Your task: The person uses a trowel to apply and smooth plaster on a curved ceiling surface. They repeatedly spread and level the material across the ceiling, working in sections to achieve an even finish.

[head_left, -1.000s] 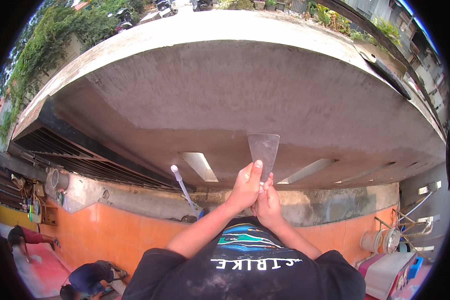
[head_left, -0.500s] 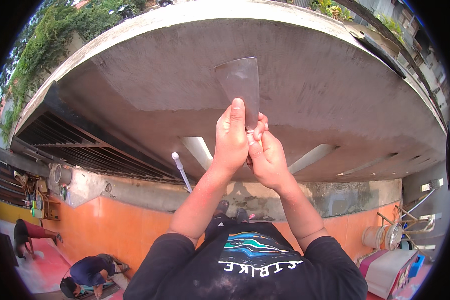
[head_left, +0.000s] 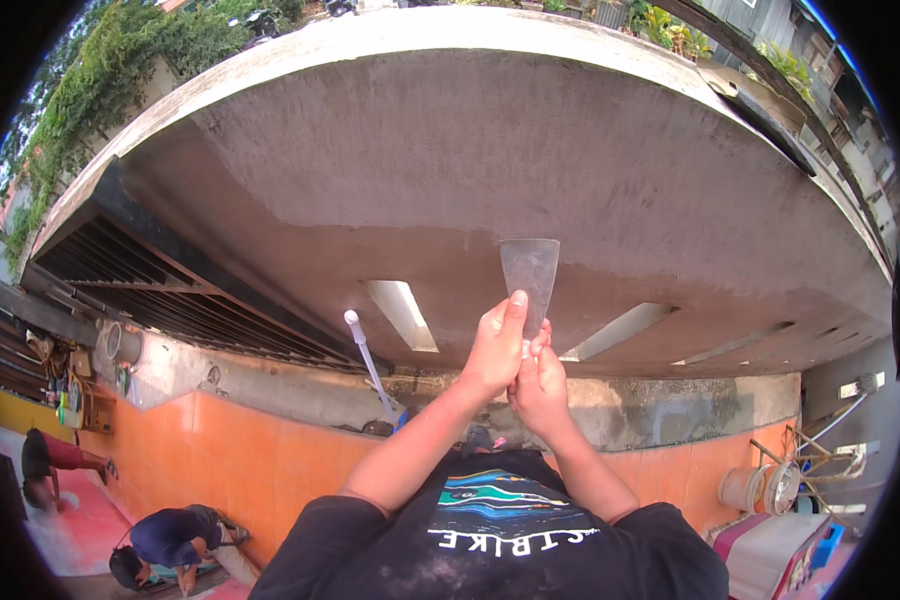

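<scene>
Both of my hands are closed around one wide-bladed scraper [head_left: 531, 266], held out in front of me against the grey plastered wall [head_left: 390, 150]. My left hand [head_left: 497, 345] grips the lower part, its thumb stretched up along the blade. Just below and to the right, my right hand [head_left: 542, 388] is wrapped round the handle end, which the fingers hide. The blade's wide edge points up the wall, near the border between its lighter upper band and darker lower part.
Slanted slots [head_left: 402, 315] pierce the lower wall, and a dark slatted grille [head_left: 130, 270] is at left. A white-headed pole [head_left: 370, 360] leans near me. Two people [head_left: 175, 540] bend down at lower left over orange flooring [head_left: 300, 450]. Buckets [head_left: 760, 487] stand at right.
Both hands have brought the scraper down the wall and slightly right, from the lighter band to the darker part. The blade now looks more upright. My grip stays the same.
</scene>
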`<state>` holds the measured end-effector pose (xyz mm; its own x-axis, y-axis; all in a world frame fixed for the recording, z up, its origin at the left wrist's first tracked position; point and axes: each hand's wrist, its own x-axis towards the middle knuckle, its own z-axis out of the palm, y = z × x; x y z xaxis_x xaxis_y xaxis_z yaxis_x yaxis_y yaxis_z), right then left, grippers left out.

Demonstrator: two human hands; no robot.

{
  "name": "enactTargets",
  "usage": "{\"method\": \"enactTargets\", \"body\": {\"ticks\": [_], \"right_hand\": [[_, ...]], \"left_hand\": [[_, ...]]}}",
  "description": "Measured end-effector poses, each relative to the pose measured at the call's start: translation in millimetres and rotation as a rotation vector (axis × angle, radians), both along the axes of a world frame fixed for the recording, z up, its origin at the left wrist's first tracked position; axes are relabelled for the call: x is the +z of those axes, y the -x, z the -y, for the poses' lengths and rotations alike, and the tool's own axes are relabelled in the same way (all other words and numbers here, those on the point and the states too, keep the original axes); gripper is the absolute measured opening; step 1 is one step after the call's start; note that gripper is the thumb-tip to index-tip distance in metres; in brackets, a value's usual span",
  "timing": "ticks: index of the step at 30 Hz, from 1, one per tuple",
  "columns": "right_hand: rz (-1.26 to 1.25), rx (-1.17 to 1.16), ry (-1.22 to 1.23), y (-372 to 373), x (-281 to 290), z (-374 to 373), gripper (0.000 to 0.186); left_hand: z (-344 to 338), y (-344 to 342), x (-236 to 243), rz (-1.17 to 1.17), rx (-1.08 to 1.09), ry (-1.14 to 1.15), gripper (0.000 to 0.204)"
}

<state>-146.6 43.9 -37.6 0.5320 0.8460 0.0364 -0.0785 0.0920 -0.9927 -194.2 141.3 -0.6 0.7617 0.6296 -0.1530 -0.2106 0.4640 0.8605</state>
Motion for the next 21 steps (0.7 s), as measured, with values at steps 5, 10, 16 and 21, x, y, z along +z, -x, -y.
{"method": "enactTargets", "body": {"ticks": [5,10,16,21], "right_hand": [[0.122,0.039,-0.072,-7.7,29.4,-28.0,0.016],[0.153,0.127,-0.080,-12.1,56.8,-34.3,0.016],[-0.064,0.101,0.052,3.2,30.7,5.9,0.014],[0.091,0.032,0.016,-2.7,14.5,5.3,0.013]], "left_hand": [[-15.5,-1.6,28.4,0.120,0.123,-0.083,0.054],[-24.8,9.8,53.2,0.226,0.168,-0.222,0.054],[6.5,8.5,24.8,0.040,-0.007,-0.037,0.054],[0.6,0.4,8.2,0.071,-0.038,-0.010,0.051]]}}
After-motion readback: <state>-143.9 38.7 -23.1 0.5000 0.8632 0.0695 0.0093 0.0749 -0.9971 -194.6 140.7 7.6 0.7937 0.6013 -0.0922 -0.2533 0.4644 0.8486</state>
